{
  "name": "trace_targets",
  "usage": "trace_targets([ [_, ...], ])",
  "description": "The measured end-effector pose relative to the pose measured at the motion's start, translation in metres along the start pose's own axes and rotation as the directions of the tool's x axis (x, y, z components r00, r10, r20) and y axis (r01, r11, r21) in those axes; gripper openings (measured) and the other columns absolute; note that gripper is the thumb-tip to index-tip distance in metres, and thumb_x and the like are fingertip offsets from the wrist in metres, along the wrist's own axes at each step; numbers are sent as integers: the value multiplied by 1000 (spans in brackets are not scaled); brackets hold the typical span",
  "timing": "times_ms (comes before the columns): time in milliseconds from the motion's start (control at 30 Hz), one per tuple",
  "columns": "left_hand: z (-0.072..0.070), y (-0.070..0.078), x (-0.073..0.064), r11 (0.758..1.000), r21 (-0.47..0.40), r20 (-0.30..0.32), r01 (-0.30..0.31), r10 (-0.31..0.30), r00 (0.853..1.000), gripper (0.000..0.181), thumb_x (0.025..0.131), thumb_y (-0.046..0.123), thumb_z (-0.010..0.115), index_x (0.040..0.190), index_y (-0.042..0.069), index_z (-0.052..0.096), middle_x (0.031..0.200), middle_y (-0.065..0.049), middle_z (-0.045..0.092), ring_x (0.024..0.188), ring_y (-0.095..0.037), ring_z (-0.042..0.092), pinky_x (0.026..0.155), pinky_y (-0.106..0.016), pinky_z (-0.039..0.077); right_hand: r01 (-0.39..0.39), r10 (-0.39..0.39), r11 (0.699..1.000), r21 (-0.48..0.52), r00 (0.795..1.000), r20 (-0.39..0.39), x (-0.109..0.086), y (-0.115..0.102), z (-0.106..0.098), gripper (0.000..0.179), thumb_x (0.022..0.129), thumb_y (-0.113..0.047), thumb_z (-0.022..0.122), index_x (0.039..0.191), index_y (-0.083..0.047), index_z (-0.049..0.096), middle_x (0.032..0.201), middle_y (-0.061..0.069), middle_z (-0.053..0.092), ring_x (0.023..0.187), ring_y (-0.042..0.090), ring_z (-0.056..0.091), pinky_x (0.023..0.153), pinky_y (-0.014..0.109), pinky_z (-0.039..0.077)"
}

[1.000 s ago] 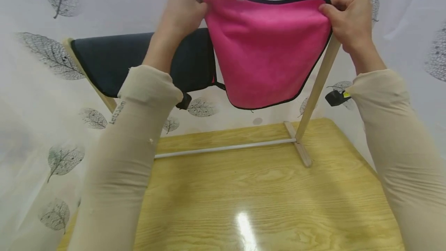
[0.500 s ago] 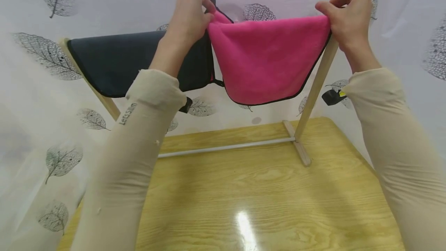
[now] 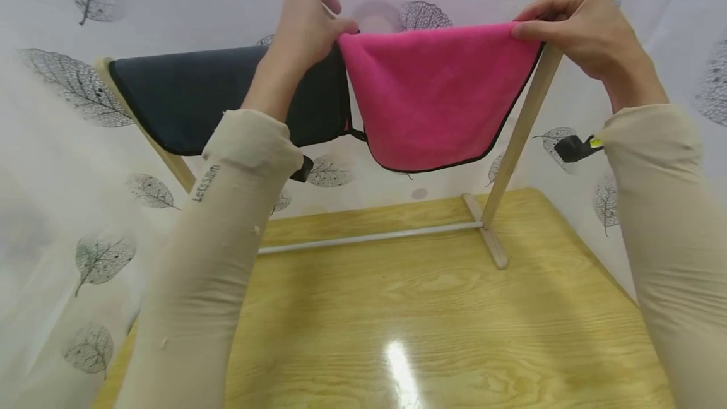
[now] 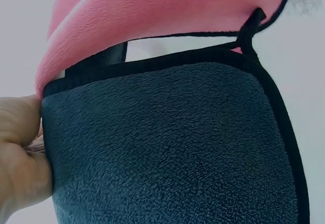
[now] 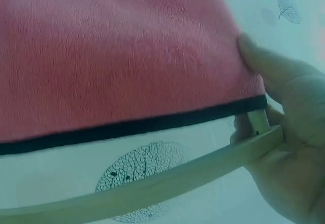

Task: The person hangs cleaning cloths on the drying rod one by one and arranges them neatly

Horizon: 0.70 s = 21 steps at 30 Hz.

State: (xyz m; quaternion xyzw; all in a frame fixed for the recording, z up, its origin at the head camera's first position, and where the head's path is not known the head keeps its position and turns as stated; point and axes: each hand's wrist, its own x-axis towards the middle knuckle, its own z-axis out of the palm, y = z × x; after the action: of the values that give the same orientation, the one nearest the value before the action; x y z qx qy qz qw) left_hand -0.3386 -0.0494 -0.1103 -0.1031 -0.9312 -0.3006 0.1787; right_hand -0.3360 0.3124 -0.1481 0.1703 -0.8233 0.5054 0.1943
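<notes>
A pink towel (image 3: 437,93) with black edging hangs folded over the top of a wooden rack (image 3: 525,125). Beside it, on the left, hangs a dark grey towel (image 3: 227,103) with the same black edging. My left hand (image 3: 303,30) is at the pink towel's top left corner, thumb against the fold; its other fingers are partly hidden. At the top right corner my right hand (image 3: 591,33) pinches the pink towel, thumb in front and fingers behind. The right wrist view shows that thumb (image 5: 274,64) on the cloth, close to the rack's end.
The rack's foot (image 3: 493,248) and white lower bar (image 3: 375,238) stand on a wood-grain table (image 3: 431,314). Behind hangs a pale curtain (image 3: 74,175) printed with leaves. A black loop (image 4: 248,33) sits at the towels' edges in the left wrist view.
The pink towel, held up by both hands at first, has come down over the rack's top. My right hand has shifted right and taken hold of the top right corner.
</notes>
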Motion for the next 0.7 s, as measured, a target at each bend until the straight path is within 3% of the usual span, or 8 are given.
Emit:
trace_targets([
  [100,-7,-5,-3,999,-37,22,-29,30,999,46,87,40,61,123,13,51,118,-5,55,96,-15,52,85,-23,45,10,-10,999,37,1000,-5,1,0,0,25,81,-15,73,101,-1,71,84,3,62,79,16,46,68,18,37],
  [233,-16,-13,-5,986,-133,98,-104,117,988,37,88,39,61,114,12,63,105,-4,58,94,-15,48,85,-27,41,6,4,994,110,996,-89,3,0,6,19,80,-15,74,93,-2,72,74,1,62,65,11,49,56,18,41],
  [333,-19,-16,-5,980,-139,156,-142,163,974,31,88,40,61,100,13,71,89,-5,57,87,-15,44,78,-30,36,-22,43,991,132,987,-155,5,-2,10,15,79,-16,75,89,-5,73,71,0,62,60,9,49,49,16,40],
  [433,-19,-17,-3,983,-95,181,-159,175,968,32,88,43,60,92,14,72,76,-7,51,78,-15,40,70,-32,32,-49,78,987,152,978,-193,5,-4,13,14,78,-16,76,88,-7,73,75,0,61,64,9,49,51,15,40],
  [600,-19,-13,-5,984,-51,199,-173,180,963,36,88,49,57,96,16,71,86,-5,55,87,-14,42,77,-32,35,-39,71,989,142,972,-226,2,-4,14,20,79,-17,76,92,-5,69,81,3,58,63,10,51,51,14,43],
  [700,-21,-9,-9,988,-70,220,-139,151,964,40,83,54,61,98,19,72,96,-3,58,98,-14,42,88,-34,34,-26,58,990,137,969,-241,0,-4,14,21,78,-18,76,91,-4,66,83,4,55,62,10,51,51,14,45],
])
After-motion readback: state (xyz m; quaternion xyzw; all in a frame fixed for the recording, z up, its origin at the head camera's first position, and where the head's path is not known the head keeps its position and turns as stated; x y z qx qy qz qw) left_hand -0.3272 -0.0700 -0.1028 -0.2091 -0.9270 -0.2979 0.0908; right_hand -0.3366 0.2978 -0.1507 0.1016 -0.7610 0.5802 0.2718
